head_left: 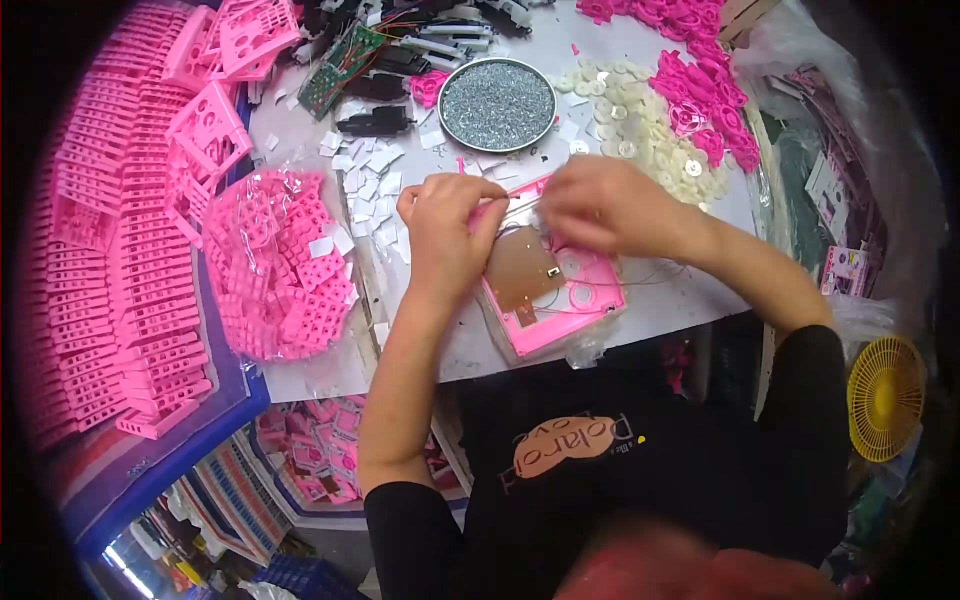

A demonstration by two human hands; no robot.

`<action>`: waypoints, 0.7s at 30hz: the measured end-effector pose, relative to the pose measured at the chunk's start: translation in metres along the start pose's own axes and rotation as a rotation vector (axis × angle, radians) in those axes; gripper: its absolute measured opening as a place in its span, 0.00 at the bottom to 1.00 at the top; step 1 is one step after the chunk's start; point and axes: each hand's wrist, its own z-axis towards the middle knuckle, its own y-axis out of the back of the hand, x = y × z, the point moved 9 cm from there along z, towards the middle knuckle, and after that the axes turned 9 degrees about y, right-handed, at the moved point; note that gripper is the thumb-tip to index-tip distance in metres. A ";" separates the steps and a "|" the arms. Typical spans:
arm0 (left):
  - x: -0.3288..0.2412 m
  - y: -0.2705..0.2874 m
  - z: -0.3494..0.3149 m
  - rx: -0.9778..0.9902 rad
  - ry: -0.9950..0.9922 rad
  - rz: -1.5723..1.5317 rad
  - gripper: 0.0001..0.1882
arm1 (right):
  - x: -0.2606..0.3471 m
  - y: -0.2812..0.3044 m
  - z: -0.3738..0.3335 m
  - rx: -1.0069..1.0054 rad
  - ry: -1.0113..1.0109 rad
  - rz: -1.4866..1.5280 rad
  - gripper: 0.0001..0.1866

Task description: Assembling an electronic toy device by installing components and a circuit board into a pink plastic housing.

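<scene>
A pink plastic housing (590, 295) lies in front of me near the table's front edge, with round openings on its right side. Inside it sits a brown circuit board (520, 265), and thin wires run out to the right. At the housing's far left corner my left hand (442, 225) is closed, thumb and forefinger pinched together. My right hand (615, 205) is bent over the far edge, slightly blurred, its fingers curled together. Whatever is between the fingertips of either hand is too small or hidden to make out.
Beyond the housing stands a round tin of small grey metal screws (497, 105). White paper squares (375, 185), cream discs (640, 120) and magenta parts (700, 95) lie around it. To the left are a bag of pink parts (275, 265) and stacked pink housings (130, 250).
</scene>
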 end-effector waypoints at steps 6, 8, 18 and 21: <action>-0.006 0.009 -0.020 -0.100 0.061 -0.085 0.04 | -0.005 -0.006 0.008 -0.314 -0.182 0.069 0.08; -0.005 0.011 -0.023 -0.050 0.136 -0.081 0.04 | 0.007 -0.003 0.009 -0.381 -0.087 -0.032 0.08; -0.027 0.016 -0.033 -0.117 -0.196 -0.082 0.08 | 0.003 -0.015 -0.009 -0.191 -0.232 0.544 0.18; -0.026 0.015 -0.031 -0.091 -0.190 -0.100 0.09 | 0.011 -0.010 -0.010 -0.194 -0.132 0.525 0.19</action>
